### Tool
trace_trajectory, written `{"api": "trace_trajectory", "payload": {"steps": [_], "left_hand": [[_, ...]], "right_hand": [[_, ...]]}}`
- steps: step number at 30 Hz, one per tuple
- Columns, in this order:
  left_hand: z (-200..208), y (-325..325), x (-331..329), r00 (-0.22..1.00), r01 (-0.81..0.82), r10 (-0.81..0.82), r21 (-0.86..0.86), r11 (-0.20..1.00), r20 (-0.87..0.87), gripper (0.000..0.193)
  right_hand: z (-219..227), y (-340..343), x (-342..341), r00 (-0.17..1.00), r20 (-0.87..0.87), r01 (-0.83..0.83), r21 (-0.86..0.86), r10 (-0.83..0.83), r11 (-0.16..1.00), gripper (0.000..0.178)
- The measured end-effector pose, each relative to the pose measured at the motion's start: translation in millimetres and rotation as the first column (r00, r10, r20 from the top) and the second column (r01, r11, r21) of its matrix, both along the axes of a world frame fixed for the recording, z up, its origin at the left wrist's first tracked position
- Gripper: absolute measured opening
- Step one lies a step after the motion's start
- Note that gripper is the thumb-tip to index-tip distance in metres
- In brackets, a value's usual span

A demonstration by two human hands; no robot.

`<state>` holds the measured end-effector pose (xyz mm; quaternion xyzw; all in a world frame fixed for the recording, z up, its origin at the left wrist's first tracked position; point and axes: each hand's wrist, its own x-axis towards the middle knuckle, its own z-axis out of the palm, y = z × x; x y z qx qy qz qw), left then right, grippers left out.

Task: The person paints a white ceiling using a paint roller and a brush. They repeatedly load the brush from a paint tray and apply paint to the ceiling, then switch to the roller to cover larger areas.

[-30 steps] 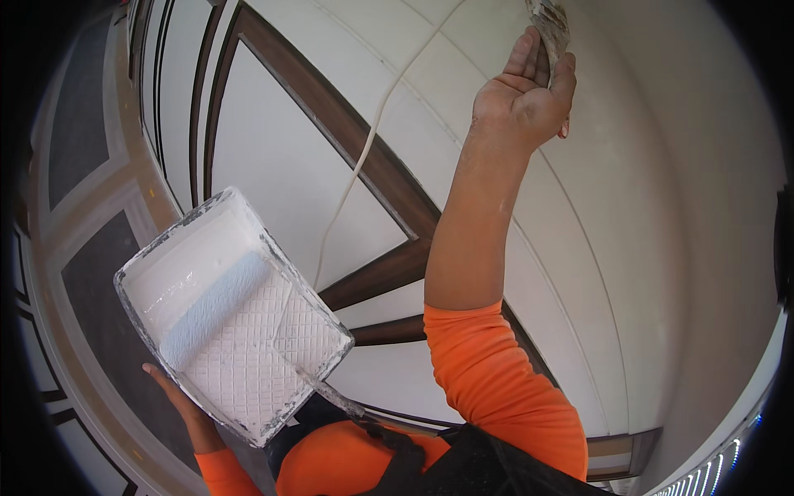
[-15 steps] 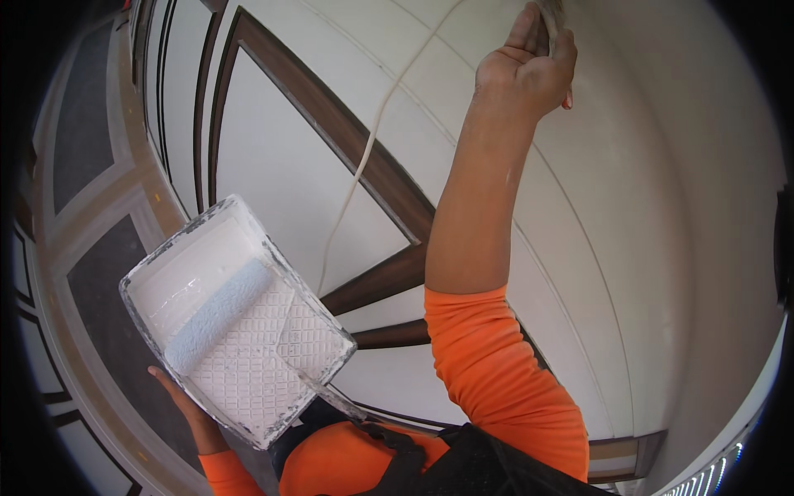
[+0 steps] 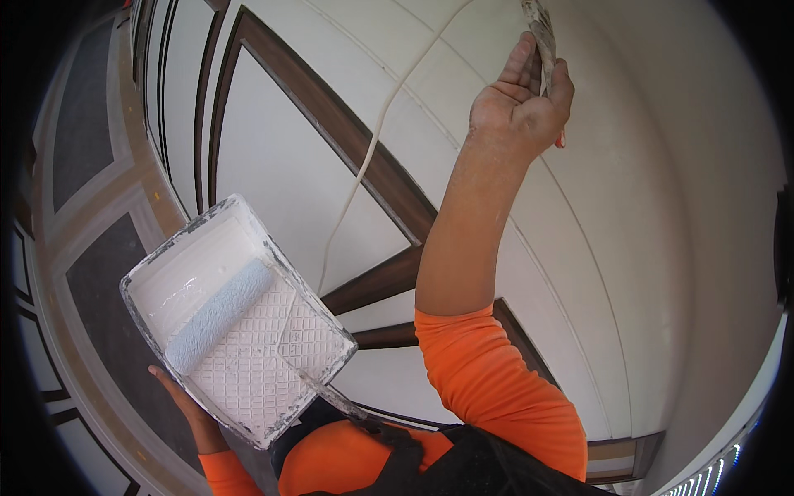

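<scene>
My left hand [image 3: 184, 407] supports a paint tray [image 3: 256, 372] from below at its left side; most of its fingers are hidden beneath it. White paint covers the tray's deep end and its ridged slope. A pale blue paint roller [image 3: 217, 318] lies across the tray, its wire frame running towards the lower right corner. Raised at the upper right, my right hand [image 3: 519, 103] is closed around a paintbrush [image 3: 542, 41]. The brush is smeared with whitish paint and points upwards, close to the white panelled surface [image 3: 579, 273]. I cannot tell whether its bristles touch that surface.
Dark brown trim [image 3: 331, 124] frames the white panels behind my arm. A pale cable [image 3: 376, 132] hangs across them, between the tray and my right arm. On the far left is a floor [image 3: 103, 281] with dark grey and tan areas. Lit strips [image 3: 715, 475] show at the lower right.
My right hand and the paintbrush have come down a little, back towards me, so more of the brush shows. My left hand, the tray and the roller look unchanged.
</scene>
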<state>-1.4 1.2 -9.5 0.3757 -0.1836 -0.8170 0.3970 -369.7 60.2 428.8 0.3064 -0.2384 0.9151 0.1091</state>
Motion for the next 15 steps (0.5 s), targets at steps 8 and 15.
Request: {"api": "trace_trajectory", "payload": {"steps": [8, 15], "left_hand": [[4.7, 1.0, -2.2, 1.000, -0.008, 0.007, 0.024, 1.000, 0.004, 0.093], [5.6, 1.0, -3.2, 0.999, -0.006, 0.006, 0.005, 1.000, 0.039, 0.090]], "right_hand": [[3.5, -6.2, -7.9, 0.955, -0.204, 0.246, 0.127, -0.217, 0.961, 0.040], [25.3, -7.0, -16.7, 0.997, 0.069, -0.036, -0.038, 0.038, 0.999, 0.040]]}}
